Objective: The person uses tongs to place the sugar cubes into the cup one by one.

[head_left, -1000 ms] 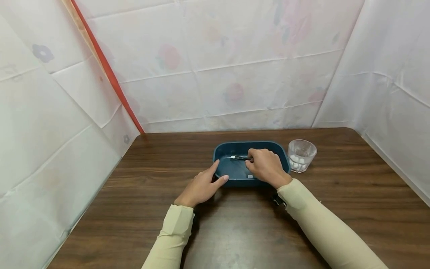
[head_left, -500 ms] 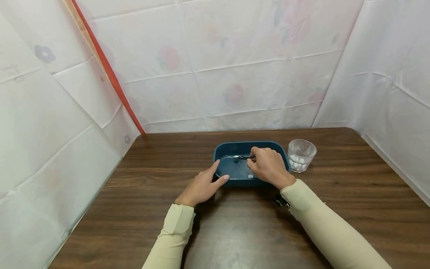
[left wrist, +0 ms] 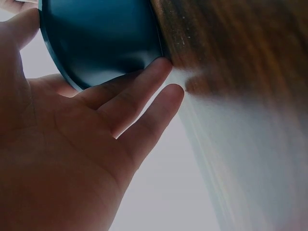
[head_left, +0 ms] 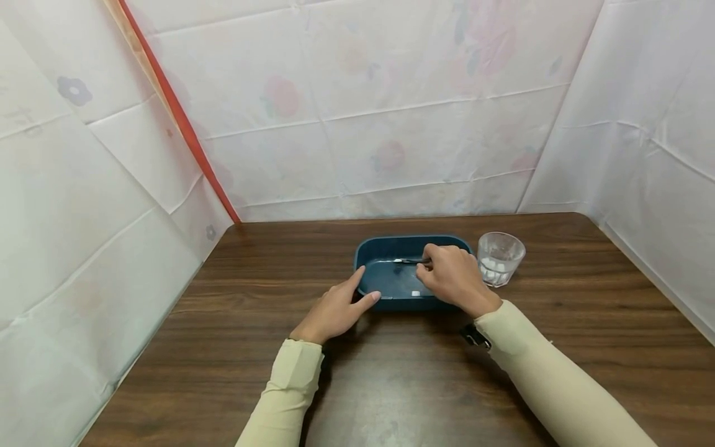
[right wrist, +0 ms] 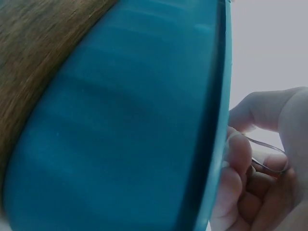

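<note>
My right hand (head_left: 454,278) reaches over the dark blue tray (head_left: 385,303) and pinches a pair of tweezers (head_left: 413,261). A small white piece (head_left: 398,261) is at the tweezers' tips, inside the tray. In the right wrist view the thin metal arms of the tweezers (right wrist: 269,146) curve back between thumb and fingers, while the tray wall (right wrist: 120,106) hides the tips. My left hand (head_left: 333,310) rests at the tray's near left corner, thumb at the front rim. Its fairly straight fingers lie along the outer wall in the left wrist view. Another white piece (head_left: 416,293) lies near the tray's front.
Right of the tray stands a clear glass (head_left: 501,257) with several white pieces at its bottom, close to my right hand. The brown wooden table (head_left: 251,267) ends in front of a pale patterned curtain (head_left: 357,124), which also hangs along both sides.
My right hand has shifted a little to the right, taking the tweezers and the white piece at their tips along. My left hand keeps its place on the tray.
</note>
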`<state>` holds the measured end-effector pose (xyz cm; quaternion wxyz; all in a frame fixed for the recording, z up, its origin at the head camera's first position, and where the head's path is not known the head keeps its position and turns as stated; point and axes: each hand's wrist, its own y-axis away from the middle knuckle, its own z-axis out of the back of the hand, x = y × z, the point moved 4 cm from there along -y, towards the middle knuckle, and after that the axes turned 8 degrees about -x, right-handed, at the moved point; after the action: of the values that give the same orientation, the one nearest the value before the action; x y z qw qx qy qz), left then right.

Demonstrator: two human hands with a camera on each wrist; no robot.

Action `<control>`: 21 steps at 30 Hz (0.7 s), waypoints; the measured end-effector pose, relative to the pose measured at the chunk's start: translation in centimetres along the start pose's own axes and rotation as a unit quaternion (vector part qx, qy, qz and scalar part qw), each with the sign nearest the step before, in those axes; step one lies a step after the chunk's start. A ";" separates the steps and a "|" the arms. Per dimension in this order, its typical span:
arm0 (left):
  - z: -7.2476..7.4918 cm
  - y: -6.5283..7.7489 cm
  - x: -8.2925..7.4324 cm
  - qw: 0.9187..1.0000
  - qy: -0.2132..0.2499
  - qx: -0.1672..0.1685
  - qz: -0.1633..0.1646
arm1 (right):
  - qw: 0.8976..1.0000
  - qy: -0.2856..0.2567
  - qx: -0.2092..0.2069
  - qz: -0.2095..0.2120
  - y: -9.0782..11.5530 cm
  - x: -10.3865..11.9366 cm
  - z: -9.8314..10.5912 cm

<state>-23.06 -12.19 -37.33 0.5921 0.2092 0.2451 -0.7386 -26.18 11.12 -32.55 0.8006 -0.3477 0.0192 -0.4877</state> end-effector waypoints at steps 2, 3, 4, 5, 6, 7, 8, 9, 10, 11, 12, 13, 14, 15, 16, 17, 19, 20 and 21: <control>-0.1 0.0 0.0 1.000 -0.002 0.002 -0.001 | 1.000 0.001 0.000 -0.002 0.3 -0.2 0.3; -0.2 0.1 0.0 1.000 -0.004 0.003 -0.002 | 1.000 0.001 -0.001 -0.002 0.4 -0.4 0.4; -0.2 0.1 -0.1 1.000 -0.004 0.004 -0.002 | 1.000 0.003 -0.002 -0.003 0.5 -0.5 0.6; -0.2 0.1 -0.1 1.000 -0.004 0.005 -0.003 | 1.000 0.004 -0.003 -0.003 0.6 -0.7 0.8; -0.3 0.1 -0.1 1.000 -0.003 0.005 -0.003 | 1.000 0.005 -0.005 -0.003 0.7 -0.8 1.0; -0.2 0.1 0.0 1.000 -0.002 0.004 -0.003 | 1.000 0.005 -0.007 -0.003 0.8 -1.0 1.2; -0.2 0.1 -0.1 1.000 -0.002 0.003 -0.004 | 1.000 0.007 -0.010 -0.003 0.8 -1.1 1.3; -0.2 0.1 -0.1 1.000 0.000 0.003 -0.004 | 1.000 0.010 -0.014 -0.002 0.9 -1.2 1.5; -0.1 0.1 0.0 1.000 0.001 0.002 -0.005 | 1.000 0.013 -0.017 -0.002 0.9 -1.4 1.7; -0.1 0.1 0.0 1.000 0.002 0.001 -0.007 | 1.000 0.015 -0.019 -0.002 1.0 -1.5 1.9; -0.1 0.1 0.0 1.000 0.002 0.001 -0.008 | 1.000 0.017 -0.020 -0.002 1.0 -1.6 2.0; 0.0 0.1 0.0 1.000 0.002 0.001 -0.009 | 1.000 0.020 -0.021 -0.003 1.1 -1.7 2.1; 0.0 0.1 0.0 1.000 0.001 0.001 -0.010 | 1.000 0.023 -0.021 -0.003 1.1 -1.8 2.2; 0.0 0.1 0.0 1.000 0.002 0.001 -0.011 | 0.999 0.024 -0.021 -0.003 1.2 -1.9 2.3; 0.1 0.0 0.1 1.000 0.002 0.001 -0.012 | 0.999 0.025 -0.021 -0.002 1.2 -2.0 2.4; 0.1 0.0 0.1 1.000 0.001 0.000 -0.013 | 0.999 0.026 -0.022 -0.002 1.3 -2.1 2.5; 0.1 0.0 0.1 1.000 0.000 0.000 -0.012 | 0.999 0.026 -0.026 -0.002 1.3 -2.2 2.8; 0.1 0.0 0.1 1.000 0.000 0.000 -0.013 | 0.999 0.026 -0.028 -0.003 1.4 -2.3 3.0; 0.0 -0.1 0.1 1.000 0.001 0.000 -0.014 | 0.999 0.026 -0.029 -0.003 1.4 -2.3 3.1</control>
<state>-23.15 -12.31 -37.36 0.5820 0.2063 0.2484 -0.7464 -25.16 15.04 -31.75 0.7879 -0.3579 0.0526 -0.4984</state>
